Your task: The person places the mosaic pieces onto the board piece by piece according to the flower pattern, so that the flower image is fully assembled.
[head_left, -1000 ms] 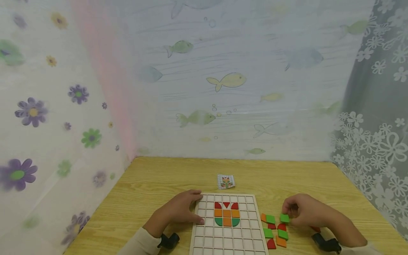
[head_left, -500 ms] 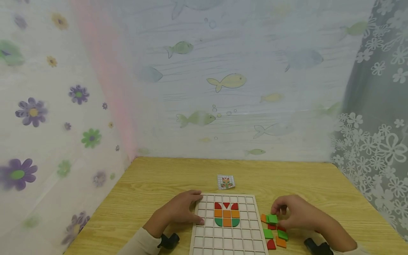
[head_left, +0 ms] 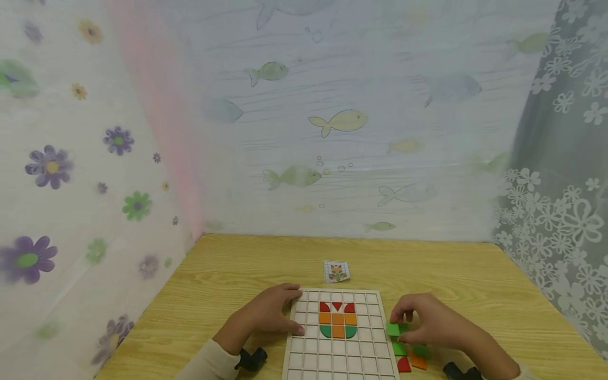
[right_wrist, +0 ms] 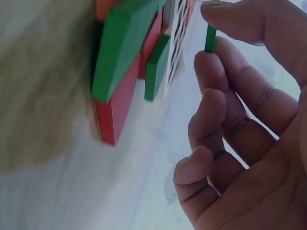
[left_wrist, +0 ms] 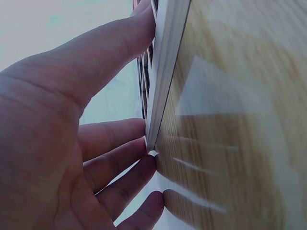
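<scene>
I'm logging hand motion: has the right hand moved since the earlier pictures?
Yes, the right hand has moved left, toward the grid board, in the head view.

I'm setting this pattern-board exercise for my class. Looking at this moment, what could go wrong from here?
The right hand pinches a green tile between thumb and finger, so it might slip.

Loose tiles lie crowded by and beneath that hand, which could knock them about.

The left hand touches the board at its edge; a nudge might shift it and perhaps unsettle the placed tiles.
</scene>
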Demonstrator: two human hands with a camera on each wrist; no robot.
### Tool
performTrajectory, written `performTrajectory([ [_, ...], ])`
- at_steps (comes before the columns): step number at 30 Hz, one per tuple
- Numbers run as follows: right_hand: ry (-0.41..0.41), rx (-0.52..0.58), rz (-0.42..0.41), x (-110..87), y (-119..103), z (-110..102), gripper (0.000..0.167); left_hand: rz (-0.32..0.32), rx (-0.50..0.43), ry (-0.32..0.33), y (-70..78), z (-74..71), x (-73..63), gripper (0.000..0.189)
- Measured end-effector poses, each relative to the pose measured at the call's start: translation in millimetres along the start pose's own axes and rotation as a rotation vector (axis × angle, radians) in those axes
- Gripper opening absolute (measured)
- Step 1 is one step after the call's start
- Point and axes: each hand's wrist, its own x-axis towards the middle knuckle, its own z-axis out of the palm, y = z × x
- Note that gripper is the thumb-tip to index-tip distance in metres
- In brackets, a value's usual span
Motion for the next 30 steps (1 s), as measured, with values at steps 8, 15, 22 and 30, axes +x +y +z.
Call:
performTrajectory([
  [8, -0.002, 0.040, -0.029, 5.6, -7, 12, 0.020, 0.001, 0.005, 0.007, 0.1, -0.3, 0.0, 0.092],
  [15, 0.000, 0.051, 0.011, 8.6, -18, 21, 0.021, 0.002, 0.012, 0.014, -1.8, 0.5, 0.9, 0.091],
  [22, -0.017, 0.084, 0.041, 12.3, -28, 29, 0.020, 0.009, 0.003, 0.020, -2.8, 0.7, 1.0, 0.090],
  [30, -0.041, 0.109, 0.114, 17.9, -32, 36, 0.020, 0.008, -0.005, 0.030, -3.2, 0.8, 1.8, 0.089],
])
